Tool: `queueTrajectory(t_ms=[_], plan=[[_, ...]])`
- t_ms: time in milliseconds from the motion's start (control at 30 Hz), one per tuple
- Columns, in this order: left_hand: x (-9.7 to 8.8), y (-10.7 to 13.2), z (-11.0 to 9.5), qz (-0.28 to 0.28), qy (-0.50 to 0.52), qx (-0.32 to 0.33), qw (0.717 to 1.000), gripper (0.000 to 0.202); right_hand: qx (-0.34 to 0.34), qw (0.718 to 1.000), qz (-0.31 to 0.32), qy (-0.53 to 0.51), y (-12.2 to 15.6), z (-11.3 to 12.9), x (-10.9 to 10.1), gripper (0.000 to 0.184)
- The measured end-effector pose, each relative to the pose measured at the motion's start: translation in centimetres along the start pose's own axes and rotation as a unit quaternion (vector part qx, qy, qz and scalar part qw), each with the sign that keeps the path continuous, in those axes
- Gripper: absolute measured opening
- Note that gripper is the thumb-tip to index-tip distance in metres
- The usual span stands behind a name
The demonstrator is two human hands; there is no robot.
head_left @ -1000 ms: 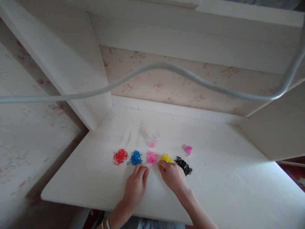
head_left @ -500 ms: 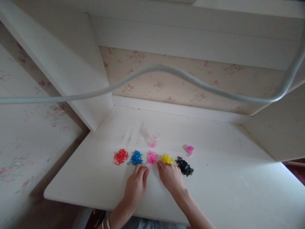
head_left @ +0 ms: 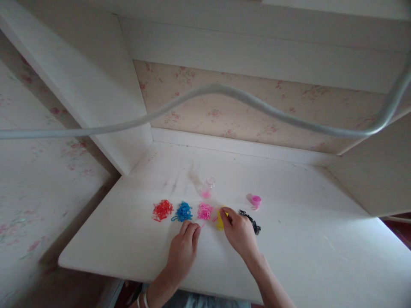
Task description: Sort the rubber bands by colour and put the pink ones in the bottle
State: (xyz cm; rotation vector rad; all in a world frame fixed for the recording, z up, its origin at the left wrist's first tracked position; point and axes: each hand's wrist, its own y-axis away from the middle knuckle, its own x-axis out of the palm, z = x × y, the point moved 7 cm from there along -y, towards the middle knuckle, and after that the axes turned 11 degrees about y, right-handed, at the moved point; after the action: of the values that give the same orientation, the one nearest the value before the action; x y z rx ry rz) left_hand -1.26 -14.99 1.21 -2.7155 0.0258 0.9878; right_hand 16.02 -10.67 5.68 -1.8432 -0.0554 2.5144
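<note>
My left hand rests low over the white table, thumb and fingertips pinched on a small pink rubber band. Just above it are a blue pile of bands and a pink pile of bands. With its fingers pinched, my right hand hovers over the yellow bands, partly covering them; what its fingertips hold is hidden. A pink strand shows just left of these fingertips. Black bands lie partly behind the right hand.
Red bands form the leftmost pile. A small clear jar with pink content stands behind the pink pile. A pink cap lies at the right. A pale cable crosses the view above the white table.
My right hand has moved up and right, away from the pink pile, and now covers part of the yellow and black bands. The left hand has stayed almost in place.
</note>
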Motion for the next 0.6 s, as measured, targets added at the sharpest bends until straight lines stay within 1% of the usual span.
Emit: queueTrajectory(t_ms=[133,200,267,333,400,467,600], plan=[[0.1,0.0,0.2,-0.014,-0.01,0.002,1.0,0.023,0.013,0.997,-0.038,-0.069,-0.8,0.0,-1.8,0.041],[0.1,0.0,0.2,-0.019,-0.012,0.005,1.0,0.023,0.015,0.994,-0.059,-0.095,-1.5,0.4,-2.9,0.045],[0.1,0.1,0.3,-0.019,-0.013,0.002,1.0,0.023,0.015,0.991,-0.083,-0.101,-2.4,1.0,-4.1,0.046],[0.1,0.2,0.5,-0.018,-0.014,-0.002,1.0,0.023,0.011,0.991,-0.106,-0.079,-3.4,1.8,-5.0,0.044],[0.1,0.2,0.5,-0.017,-0.014,-0.002,1.0,0.023,0.001,0.992,-0.119,-0.042,-4.4,2.6,-5.6,0.041],[0.1,0.2,0.5,-0.016,-0.012,-0.002,1.0,0.023,-0.014,0.993,-0.121,0.002,-5.3,3.3,-5.6,0.038],[-0.1,0.2,0.3,-0.009,-0.006,-0.01,1.0,0.024,-0.04,0.991,-0.11,0.069,-6.4,4.3,-5.0,0.035]])
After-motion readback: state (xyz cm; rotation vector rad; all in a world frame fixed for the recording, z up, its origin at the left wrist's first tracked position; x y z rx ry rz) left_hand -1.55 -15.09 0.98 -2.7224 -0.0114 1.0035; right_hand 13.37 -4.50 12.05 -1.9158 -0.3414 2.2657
